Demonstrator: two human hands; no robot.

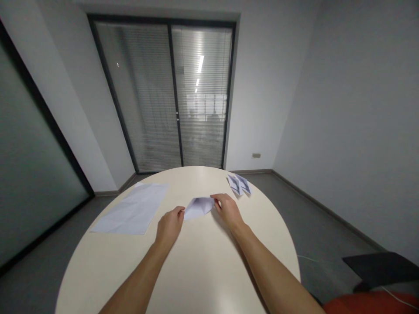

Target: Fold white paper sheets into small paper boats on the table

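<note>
A small folded white paper (pixel 199 207) lies on the round cream table (pixel 203 270) between my hands. My left hand (pixel 169 226) pinches its left corner with curled fingers. My right hand (pixel 228 209) pinches its right edge, fingers closed on the fold. Both forearms reach in from the bottom of the head view.
A stack of flat white sheets (pixel 132 210) lies on the table to the left. Two small folded paper pieces (pixel 239 184) sit near the table's far right edge. A glass door with blinds (pixel 170 96) stands behind. A dark chair (pixel 382 266) is at the lower right.
</note>
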